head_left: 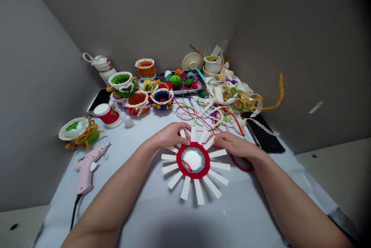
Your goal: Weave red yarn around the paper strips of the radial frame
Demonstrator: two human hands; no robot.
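Note:
A paper cup cut into several white strips lies flat like a sunburst on the white table. Red yarn is woven in a ring around its round base, over a grey ring. My left hand rests on the far-left strips, fingers curled and pinching at them. My right hand sits on the far-right strips, fingers closed on the red yarn, which loops out to the right.
A pink glue gun lies at the left. Several yarn-wrapped cups, a red paper cup, a metal tray of yarn balls, tangled lace and yarn and a black phone crowd the back.

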